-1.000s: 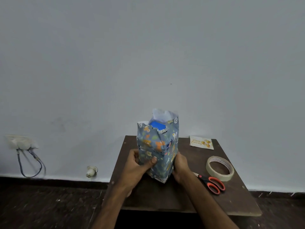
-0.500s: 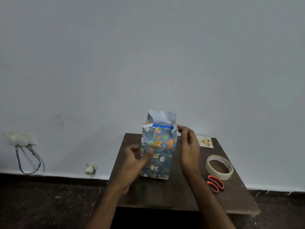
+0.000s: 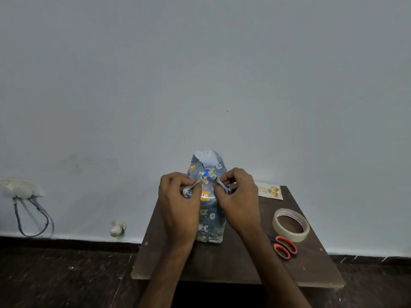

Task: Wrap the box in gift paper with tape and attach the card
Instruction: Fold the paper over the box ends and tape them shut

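Observation:
A box wrapped in blue-grey gift paper with cartoon animals stands upright on a small dark wooden table. The top end of the paper is open, and a bit of the blue box shows inside it. My left hand pinches the left paper flap near the top. My right hand pinches the right flap. A roll of clear tape lies on the table to the right. The white card with gold marks lies at the table's back right corner.
Scissors with orange handles lie just in front of the tape roll. A plain wall rises right behind the table. On the left, a wall socket with a looped cable hangs above the dark floor.
The box was turned and set upright. Both hands rose from its lower sides to the top and took hold of the paper flaps there.

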